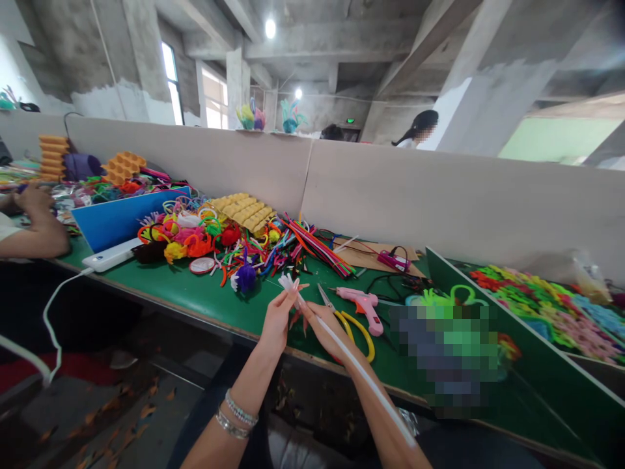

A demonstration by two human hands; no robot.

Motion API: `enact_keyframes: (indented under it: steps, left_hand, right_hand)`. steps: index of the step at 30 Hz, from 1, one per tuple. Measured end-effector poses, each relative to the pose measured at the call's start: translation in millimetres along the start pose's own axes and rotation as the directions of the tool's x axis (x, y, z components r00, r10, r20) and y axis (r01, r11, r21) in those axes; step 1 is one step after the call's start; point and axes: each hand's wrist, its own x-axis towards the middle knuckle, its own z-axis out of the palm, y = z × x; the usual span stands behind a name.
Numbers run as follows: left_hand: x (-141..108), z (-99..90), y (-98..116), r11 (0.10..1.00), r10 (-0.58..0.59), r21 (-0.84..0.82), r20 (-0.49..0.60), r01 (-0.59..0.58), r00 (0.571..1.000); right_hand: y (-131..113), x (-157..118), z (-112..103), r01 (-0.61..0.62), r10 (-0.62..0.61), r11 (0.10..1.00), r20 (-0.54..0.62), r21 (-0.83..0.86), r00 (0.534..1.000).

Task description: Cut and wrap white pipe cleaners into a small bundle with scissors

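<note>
With the dial centred on the two hands and twelve pointing away from the body, a small bundle of white chenille stems (287,283) is held between the fingertips, above the near edge of the green counter (195,290). Its long axis is slanted, the fuzzy tips pointed towards eleven o'clock. From the grip, a long white strand (371,385) is trailed towards five o'clock, along the right forearm.

The bundle is shared by both hands, neither being clearly nearer. By the left hand (276,320), it is pinched between thumb and fingers close to the tips. By the right hand (319,326), it is gripped lower down, with the fingers closed around it; how far some of them are curled cannot be told.

Yellow-handled scissors (336,312) are laid just beside the right hand at three to four o'clock, their blades slightly parted; a pink glue gun (364,305) is placed beyond them at three o'clock. Coloured chenille stems (319,251) are heaped at one o'clock, and a purple fuzzy piece (247,278) is seen at ten o'clock.
</note>
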Motion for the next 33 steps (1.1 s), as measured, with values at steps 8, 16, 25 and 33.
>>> enact_keyframes:
  steps: [8, 16, 25, 33]
  left_hand:
    - [2, -6.5, 5, 0.979, 0.128, 0.145, 0.122, -0.146, 0.984]
    - [9, -20.0, 19, 0.981, 0.132, 0.102, 0.261, -0.163, 0.956]
    - [9, -24.9, 22, 0.966, 0.159, 0.162, 0.243, -0.202, 0.957]
    - [2, -12.9, 22, 0.933, 0.273, 0.198, 0.160, -0.302, 0.949]
  right_hand:
    - [-5, -2, -4, 0.037, -0.037, 0.999, 0.003, 0.002, 0.999]
    - [-4, -4, -13, 0.000, -0.047, 0.962, 0.169, 0.272, 0.985]
    - [-10, -7, -13, -0.036, -0.050, 0.952, 0.270, 0.304, 0.962]
    - [-14, -4, -8, 0.044, -0.038, 0.996, 0.089, -0.071, 0.995]
